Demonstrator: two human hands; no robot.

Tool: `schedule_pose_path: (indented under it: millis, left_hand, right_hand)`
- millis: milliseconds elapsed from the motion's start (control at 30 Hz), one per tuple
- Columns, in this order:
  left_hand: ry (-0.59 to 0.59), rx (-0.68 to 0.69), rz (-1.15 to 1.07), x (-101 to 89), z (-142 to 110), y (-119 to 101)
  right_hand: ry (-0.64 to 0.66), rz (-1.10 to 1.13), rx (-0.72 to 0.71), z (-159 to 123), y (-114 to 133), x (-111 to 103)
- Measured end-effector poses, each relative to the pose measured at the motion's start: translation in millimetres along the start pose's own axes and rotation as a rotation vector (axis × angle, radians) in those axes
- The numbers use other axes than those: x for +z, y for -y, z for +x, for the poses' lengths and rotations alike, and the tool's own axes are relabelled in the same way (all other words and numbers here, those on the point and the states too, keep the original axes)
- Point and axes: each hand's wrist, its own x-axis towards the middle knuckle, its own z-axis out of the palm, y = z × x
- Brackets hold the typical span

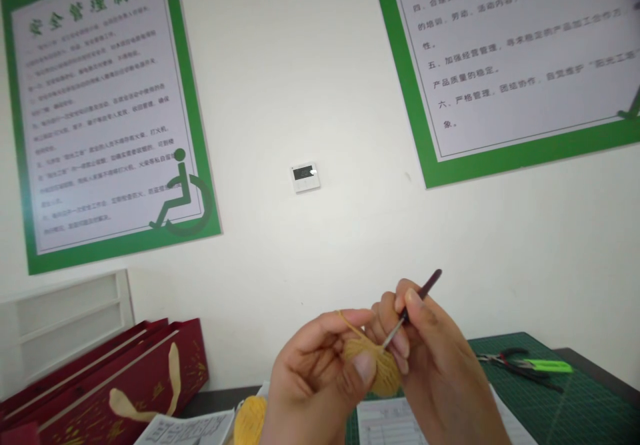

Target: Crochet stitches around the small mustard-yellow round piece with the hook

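My left hand [320, 365] is closed on a small yellow crocheted piece [385, 373], thumb pressed on its front. A strand of yellow yarn [351, 325] runs over the left index finger down to the piece. Between the thumb and fingers of my right hand [435, 345] is a crochet hook [424, 288] with a dark handle. Its metal shaft slants down to the top edge of the piece, and the tip is hidden there. A ball of yellow yarn [251, 420] lies below, left of my left wrist.
Pliers [515, 360] and a bright green tool [550, 366] lie on a green cutting mat [590, 402] at right. Printed sheets [387, 422] lie under my hands. Dark red gift bags [145, 375] stand at left. Behind is a wall with posters [100, 118] and a small panel [305, 177].
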Motion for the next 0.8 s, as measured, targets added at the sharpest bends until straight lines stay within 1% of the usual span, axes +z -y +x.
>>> schedule_pose_path:
  millis: [33, 67, 133, 200, 233, 300, 433, 500, 667, 800]
  left_hand:
    - [-0.020, 0.057, 0.044, 0.3, 1, 1]
    - [-0.040, 0.097, 0.079, 0.4, 1, 2]
    - [-0.076, 0.131, 0.120, 0.0, 2, 4]
    - [-0.096, 0.135, 0.135, -0.5, 2, 4]
    - [-0.103, 0.134, 0.138, -0.5, 1, 4]
    - [-0.115, 0.140, 0.138, 0.0, 0, 4]
    - [-0.147, 0.154, 0.129, 1.7, -2, 4]
    - [-0.163, 0.138, 0.125, 2.1, -2, 4]
    - [-0.190, 0.142, 0.132, 2.5, -2, 3]
    - [-0.180, 0.162, 0.128, 3.5, -2, 3]
  right_hand:
    - [-0.011, -0.027, 0.022, 0, -2, 0]
    - [-0.024, -0.080, 0.001, 0, -4, -1]
    - [-0.034, -0.241, -0.157, 0, -7, -3]
    - [-0.011, -0.381, -0.328, -1, -8, -5]
    - [0.001, -0.411, -0.373, -1, -7, -6]
    - [0.015, -0.402, -0.359, -1, -6, -9]
    - [0.006, -0.336, -0.242, 1, -3, -16]
    - [0.023, -0.331, -0.247, 1, -1, -18]
    - [0.099, -0.415, -0.359, 3, 8, -19]
    - [0.155, -0.550, -0.516, 3, 18, -16]
